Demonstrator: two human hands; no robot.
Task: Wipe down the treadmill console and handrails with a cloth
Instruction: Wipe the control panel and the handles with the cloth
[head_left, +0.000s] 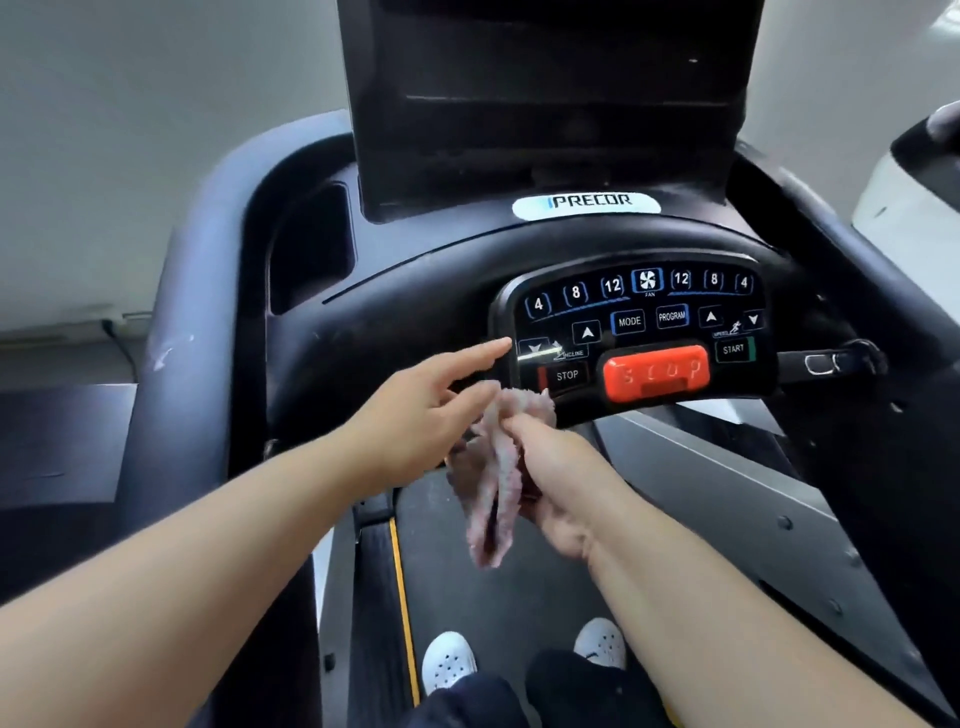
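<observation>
Forward, left hand (431, 410) straight-fingered (grip empty) toward the console (415, 291); right hand (563, 488), grip tight round the cloth (496, 478).

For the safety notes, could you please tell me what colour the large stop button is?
The large stop button is orange-red; head view.

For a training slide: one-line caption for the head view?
Right hand holds a pink cloth just below the treadmill keypad while the left hand points toward it, fingers straight.

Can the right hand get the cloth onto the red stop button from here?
Probably yes. The right hand grips the cloth just below the console, and nothing shows between it and the red stop button.
</observation>
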